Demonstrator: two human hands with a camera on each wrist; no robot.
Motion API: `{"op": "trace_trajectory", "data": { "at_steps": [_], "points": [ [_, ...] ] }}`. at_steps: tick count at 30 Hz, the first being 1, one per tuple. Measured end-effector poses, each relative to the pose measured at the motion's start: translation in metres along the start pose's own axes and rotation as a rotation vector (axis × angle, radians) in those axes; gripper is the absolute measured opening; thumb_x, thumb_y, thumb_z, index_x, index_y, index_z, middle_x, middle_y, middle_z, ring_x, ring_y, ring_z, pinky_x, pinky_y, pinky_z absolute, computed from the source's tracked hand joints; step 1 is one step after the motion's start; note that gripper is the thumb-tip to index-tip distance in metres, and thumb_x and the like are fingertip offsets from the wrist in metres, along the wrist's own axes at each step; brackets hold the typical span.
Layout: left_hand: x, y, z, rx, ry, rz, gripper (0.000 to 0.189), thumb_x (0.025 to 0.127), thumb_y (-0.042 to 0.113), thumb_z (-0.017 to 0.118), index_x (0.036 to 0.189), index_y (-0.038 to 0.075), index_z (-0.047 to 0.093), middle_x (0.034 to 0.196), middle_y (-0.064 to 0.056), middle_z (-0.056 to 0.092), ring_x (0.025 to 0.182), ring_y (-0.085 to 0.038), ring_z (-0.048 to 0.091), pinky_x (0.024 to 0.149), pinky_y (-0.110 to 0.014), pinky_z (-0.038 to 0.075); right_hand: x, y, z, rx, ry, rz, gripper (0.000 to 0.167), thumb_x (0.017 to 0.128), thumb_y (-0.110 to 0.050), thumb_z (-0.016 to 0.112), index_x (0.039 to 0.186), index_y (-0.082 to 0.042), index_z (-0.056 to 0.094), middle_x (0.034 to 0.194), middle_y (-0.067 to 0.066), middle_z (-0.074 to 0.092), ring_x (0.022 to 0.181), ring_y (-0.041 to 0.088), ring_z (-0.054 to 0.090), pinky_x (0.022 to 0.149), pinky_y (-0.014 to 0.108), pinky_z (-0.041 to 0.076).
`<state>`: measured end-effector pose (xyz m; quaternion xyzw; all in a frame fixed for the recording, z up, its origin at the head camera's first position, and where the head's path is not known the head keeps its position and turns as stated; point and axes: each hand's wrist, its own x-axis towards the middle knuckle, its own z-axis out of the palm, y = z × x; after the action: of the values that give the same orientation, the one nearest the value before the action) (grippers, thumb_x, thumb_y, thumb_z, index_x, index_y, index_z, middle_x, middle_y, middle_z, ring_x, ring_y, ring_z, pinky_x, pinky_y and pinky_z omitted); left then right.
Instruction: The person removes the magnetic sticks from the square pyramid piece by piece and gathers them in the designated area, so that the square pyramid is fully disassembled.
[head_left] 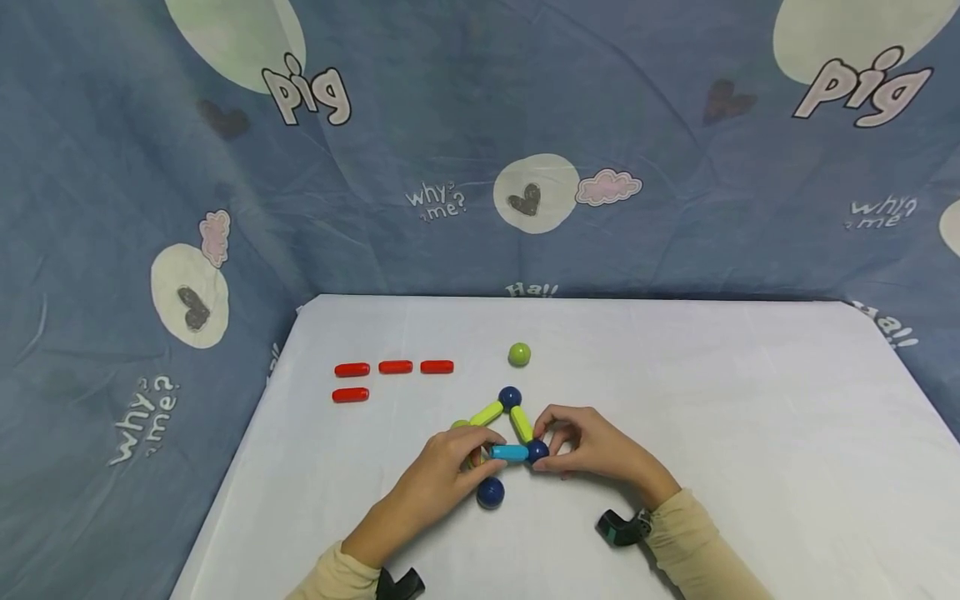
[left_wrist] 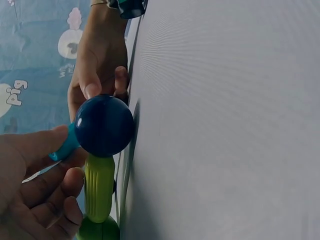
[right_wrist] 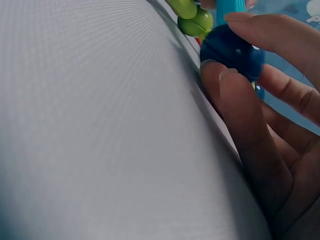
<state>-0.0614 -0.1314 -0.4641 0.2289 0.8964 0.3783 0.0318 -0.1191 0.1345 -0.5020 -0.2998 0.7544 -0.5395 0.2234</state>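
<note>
My left hand (head_left: 450, 462) pinches a light blue rod (head_left: 509, 452) between thumb and forefinger. At the rod's right end sits a dark blue ball (head_left: 537, 451), held by the fingertips of my right hand (head_left: 600, 446). Two yellow-green rods, one on the left (head_left: 487, 413) and one on the right (head_left: 521, 424), meet at another dark blue ball (head_left: 510, 397) behind. A green ball (head_left: 460, 424) is partly hidden by my left hand. In the left wrist view, the nearest dark blue ball (left_wrist: 104, 125) joins a yellow-green rod (left_wrist: 99, 187) with a green ball (left_wrist: 99, 227) beyond.
Several red rods (head_left: 395, 367) lie at the back left of the white table (head_left: 750, 400). A loose green ball (head_left: 519, 354) rests behind the joined pieces. Patterned blue cloth (head_left: 420, 108) hangs behind and to the left of the table.
</note>
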Motion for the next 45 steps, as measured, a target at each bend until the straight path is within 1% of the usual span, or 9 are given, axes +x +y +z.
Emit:
{"op": "trace_trajectory", "data": {
  "at_steps": [6,12,17,19,22,25,29,38,45],
  "points": [
    [0.0002,0.0,-0.0006,-0.009,0.018,0.008,0.015,0.093,0.023,0.078,0.107,0.019,0.074,0.08,0.013,0.059,0.074,-0.007,0.055,0.065,-0.019,0.046,-0.0006,0.0015,-0.0008,-0.012,-0.004,0.003,0.037,0.082,-0.016,0.087,0.113,-0.011,0.066,0.099,0.01,0.075,0.07,0.009,0.071,0.055,0.03,0.059],
    [0.0003,0.0006,0.0,-0.016,0.031,-0.001,0.015,0.093,0.021,0.078,0.107,0.019,0.075,0.076,0.013,0.058,0.072,-0.006,0.053,0.064,-0.019,0.044,-0.001,0.0007,-0.001,0.002,-0.032,0.018,0.035,0.086,-0.019,0.085,0.116,-0.015,0.068,0.101,0.006,0.074,0.058,0.006,0.065,0.052,0.029,0.057],
    [0.0003,0.0008,0.0022,-0.011,0.05,-0.001,0.015,0.092,0.019,0.08,0.106,0.018,0.075,0.074,0.014,0.057,0.072,-0.009,0.055,0.064,-0.019,0.043,-0.0015,-0.0007,-0.0016,-0.009,-0.067,0.017,0.037,0.086,-0.021,0.085,0.119,-0.018,0.069,0.076,0.004,0.071,0.05,0.002,0.056,0.048,0.021,0.049],
    [0.0004,0.0007,0.0034,-0.004,0.057,0.002,0.015,0.091,0.019,0.08,0.105,0.019,0.075,0.074,0.014,0.057,0.072,-0.01,0.054,0.063,-0.019,0.043,-0.0016,-0.0009,-0.0018,-0.016,-0.077,0.013,0.039,0.085,-0.022,0.086,0.12,-0.02,0.069,0.072,0.003,0.068,0.049,0.001,0.053,0.047,0.02,0.047],
    [0.0001,0.0007,0.0045,0.002,0.055,-0.002,0.015,0.091,0.02,0.081,0.104,0.02,0.073,0.075,0.015,0.055,0.072,-0.01,0.054,0.064,-0.019,0.044,-0.0017,-0.0012,-0.0019,-0.024,-0.085,0.005,0.039,0.086,-0.023,0.085,0.121,-0.021,0.068,0.08,0.003,0.069,0.048,0.0,0.052,0.046,0.02,0.047],
    [-0.0005,0.0013,0.0044,0.006,0.043,-0.02,0.014,0.091,0.023,0.081,0.103,0.023,0.072,0.076,0.016,0.054,0.074,-0.01,0.055,0.065,-0.019,0.045,-0.0019,-0.0013,-0.0021,-0.024,-0.093,-0.005,0.036,0.089,-0.023,0.082,0.123,-0.021,0.068,0.099,0.003,0.07,0.049,0.0,0.052,0.046,0.022,0.048],
    [-0.0009,0.0024,0.0037,0.019,0.032,-0.038,0.014,0.091,0.027,0.081,0.102,0.024,0.072,0.076,0.016,0.054,0.075,-0.011,0.056,0.067,-0.019,0.045,-0.0019,-0.0022,-0.0028,-0.028,-0.105,-0.013,0.034,0.092,-0.023,0.08,0.124,-0.02,0.069,0.115,0.003,0.069,0.052,0.0,0.054,0.047,0.023,0.05],
    [-0.0007,0.003,0.0029,0.045,0.02,-0.043,0.014,0.091,0.028,0.08,0.102,0.022,0.074,0.076,0.015,0.053,0.074,-0.01,0.055,0.065,-0.019,0.045,-0.0012,-0.0029,-0.0027,-0.045,-0.099,-0.019,0.035,0.089,-0.024,0.082,0.122,-0.018,0.072,0.115,0.002,0.07,0.059,0.0,0.058,0.054,0.023,0.053],
    [-0.0013,0.0026,0.0008,0.059,0.01,-0.044,0.014,0.092,0.028,0.08,0.102,0.022,0.073,0.077,0.014,0.053,0.074,-0.009,0.053,0.064,-0.019,0.044,-0.0007,-0.0031,-0.0028,-0.019,-0.112,-0.018,0.034,0.091,-0.024,0.081,0.123,-0.017,0.071,0.114,0.005,0.069,0.056,0.001,0.057,0.05,0.023,0.051]
  ]
}}
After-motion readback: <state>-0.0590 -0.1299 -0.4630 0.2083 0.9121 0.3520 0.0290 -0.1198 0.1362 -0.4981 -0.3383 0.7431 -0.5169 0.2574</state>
